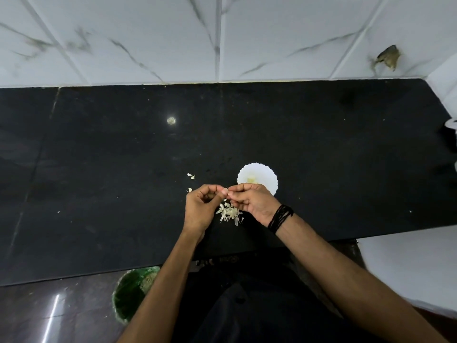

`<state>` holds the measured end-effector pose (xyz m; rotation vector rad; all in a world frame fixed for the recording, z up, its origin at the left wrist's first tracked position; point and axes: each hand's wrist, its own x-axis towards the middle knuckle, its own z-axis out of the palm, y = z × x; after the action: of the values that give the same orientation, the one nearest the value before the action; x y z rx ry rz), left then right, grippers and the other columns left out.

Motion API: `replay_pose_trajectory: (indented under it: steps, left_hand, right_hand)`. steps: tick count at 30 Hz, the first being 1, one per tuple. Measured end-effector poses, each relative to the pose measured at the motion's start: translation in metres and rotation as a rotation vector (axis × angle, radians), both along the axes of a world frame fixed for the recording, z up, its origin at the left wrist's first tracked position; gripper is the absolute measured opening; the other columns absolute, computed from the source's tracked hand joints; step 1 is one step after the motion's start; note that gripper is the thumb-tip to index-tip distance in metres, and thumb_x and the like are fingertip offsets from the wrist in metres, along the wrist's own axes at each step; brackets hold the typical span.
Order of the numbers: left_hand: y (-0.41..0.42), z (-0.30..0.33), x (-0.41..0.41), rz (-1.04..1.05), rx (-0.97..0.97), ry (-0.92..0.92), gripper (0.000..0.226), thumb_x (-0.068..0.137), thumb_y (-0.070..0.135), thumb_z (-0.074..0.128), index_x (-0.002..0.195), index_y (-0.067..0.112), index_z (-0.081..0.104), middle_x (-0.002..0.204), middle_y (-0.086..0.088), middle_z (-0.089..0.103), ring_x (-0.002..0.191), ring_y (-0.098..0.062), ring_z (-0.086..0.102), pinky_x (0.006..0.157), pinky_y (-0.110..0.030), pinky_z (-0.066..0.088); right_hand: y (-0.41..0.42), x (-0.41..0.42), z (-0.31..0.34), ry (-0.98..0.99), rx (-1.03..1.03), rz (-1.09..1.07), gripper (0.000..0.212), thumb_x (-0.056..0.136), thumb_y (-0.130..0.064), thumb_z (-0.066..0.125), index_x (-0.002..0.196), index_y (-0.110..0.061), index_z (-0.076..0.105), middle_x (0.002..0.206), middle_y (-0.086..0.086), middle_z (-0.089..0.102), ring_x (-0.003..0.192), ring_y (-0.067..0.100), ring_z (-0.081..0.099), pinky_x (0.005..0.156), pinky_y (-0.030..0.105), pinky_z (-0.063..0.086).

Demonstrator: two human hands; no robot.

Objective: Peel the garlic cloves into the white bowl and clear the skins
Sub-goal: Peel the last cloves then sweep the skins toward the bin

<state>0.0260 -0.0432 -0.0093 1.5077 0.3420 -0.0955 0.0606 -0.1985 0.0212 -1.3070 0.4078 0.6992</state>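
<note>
**Garlic clove pinched between both hands above the skins**

A black countertop [99, 169] filled the view under a marble-tiled wall [148, 40]. A green bin [128, 293] stood on the floor at 7 o'clock from the hands. The white bowl [262, 177], scalloped at its rim, sat at 1 o'clock from the hands, with pale peeled pieces inside. The left hand [201, 206] and right hand [252, 201] met with curled fingers, their fingertips pinching a small garlic clove [225, 190] between them. A pile of skins [230, 212] lay just below, at 6 o'clock. Two loose scraps [191, 176] lay at 10 o'clock.
</note>
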Motion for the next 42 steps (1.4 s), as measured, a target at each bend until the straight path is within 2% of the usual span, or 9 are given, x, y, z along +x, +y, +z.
replay_pose_trajectory:
  steps: [11, 17, 22, 24, 27, 31, 35, 39, 42]
  left_hand:
    - [0.000, -0.004, -0.001, -0.027, 0.005, 0.012, 0.004, 0.090, 0.010, 0.073, 0.092, 0.006, 0.075, 0.088, -0.016, 0.074, 0.079, -0.019, 0.069, 0.081, -0.033, 0.057]
    - [-0.003, -0.002, 0.000, -0.086, -0.013, 0.031, 0.006, 0.095, 0.010, 0.067, 0.091, 0.010, 0.073, 0.081, -0.003, 0.074, 0.078, -0.013, 0.067, 0.074, -0.021, 0.055]
    - [-0.001, -0.002, -0.001, -0.072, -0.032, 0.063, 0.009, 0.096, 0.013, 0.066, 0.094, 0.006, 0.072, 0.083, -0.014, 0.073, 0.078, -0.018, 0.063, 0.073, -0.027, 0.051]
    - [-0.001, -0.003, 0.000, -0.066, -0.030, 0.072, 0.012, 0.097, 0.015, 0.066, 0.095, 0.005, 0.072, 0.089, -0.022, 0.072, 0.079, -0.018, 0.062, 0.075, -0.030, 0.051]
    - [-0.003, -0.003, 0.000, -0.056, 0.008, 0.090, 0.013, 0.097, 0.017, 0.065, 0.095, 0.006, 0.072, 0.084, -0.017, 0.071, 0.075, -0.013, 0.059, 0.072, -0.028, 0.049]
    - [-0.003, -0.005, 0.001, -0.046, 0.035, 0.115, 0.013, 0.098, 0.019, 0.065, 0.093, 0.009, 0.072, 0.076, -0.001, 0.065, 0.070, -0.009, 0.054, 0.068, -0.027, 0.046]
    - [-0.003, -0.005, 0.000, -0.045, 0.015, 0.135, 0.011, 0.097, 0.018, 0.066, 0.088, 0.012, 0.069, 0.069, 0.005, 0.060, 0.065, -0.005, 0.051, 0.065, -0.024, 0.044]
    - [0.000, -0.005, -0.001, 0.030, -0.015, 0.133, 0.011, 0.087, 0.003, 0.075, 0.093, 0.011, 0.071, 0.079, 0.000, 0.071, 0.074, -0.010, 0.065, 0.071, -0.022, 0.053]
    - [-0.001, -0.004, -0.002, 0.063, -0.031, 0.105, 0.011, 0.088, 0.007, 0.076, 0.098, 0.011, 0.076, 0.078, -0.001, 0.075, 0.070, -0.007, 0.067, 0.071, -0.021, 0.055]
  right_hand:
    - [0.003, -0.005, -0.002, 0.041, 0.014, -0.036, 0.014, 0.088, 0.006, 0.069, 0.089, -0.008, 0.070, 0.082, 0.004, 0.077, 0.079, 0.011, 0.073, 0.069, 0.019, 0.056]
    - [0.003, -0.007, -0.004, 0.016, 0.004, -0.047, 0.013, 0.087, 0.005, 0.070, 0.089, -0.008, 0.070, 0.079, 0.003, 0.076, 0.079, 0.011, 0.072, 0.070, 0.020, 0.057]
    - [0.005, -0.012, -0.007, -0.075, -0.058, -0.068, 0.011, 0.086, 0.002, 0.073, 0.094, -0.006, 0.072, 0.090, 0.009, 0.074, 0.087, 0.019, 0.068, 0.092, 0.036, 0.055]
    - [0.008, -0.014, -0.009, -0.134, -0.105, -0.083, 0.011, 0.085, 0.001, 0.074, 0.095, -0.002, 0.071, 0.090, 0.012, 0.072, 0.084, 0.020, 0.065, 0.093, 0.040, 0.054]
    - [0.012, -0.016, -0.010, -0.263, -0.218, -0.110, 0.011, 0.083, -0.002, 0.078, 0.093, -0.002, 0.073, 0.089, 0.013, 0.074, 0.082, 0.019, 0.068, 0.087, 0.037, 0.057]
    - [0.016, -0.019, -0.010, -0.428, -0.406, -0.122, 0.012, 0.078, -0.012, 0.085, 0.086, -0.011, 0.076, 0.085, 0.000, 0.077, 0.083, 0.011, 0.073, 0.079, 0.022, 0.058]
    - [0.017, -0.019, -0.009, -0.480, -0.464, -0.143, 0.014, 0.080, -0.007, 0.081, 0.092, -0.012, 0.075, 0.087, -0.004, 0.077, 0.081, 0.002, 0.071, 0.075, 0.015, 0.054]
    - [0.015, -0.019, -0.011, -0.463, -0.467, -0.156, 0.017, 0.081, -0.004, 0.079, 0.095, -0.014, 0.076, 0.087, -0.005, 0.077, 0.082, 0.002, 0.071, 0.075, 0.013, 0.054]
    - [0.012, -0.019, -0.013, -0.458, -0.463, -0.139, 0.015, 0.082, -0.007, 0.080, 0.095, -0.015, 0.078, 0.086, -0.005, 0.077, 0.082, 0.004, 0.073, 0.079, 0.019, 0.057]
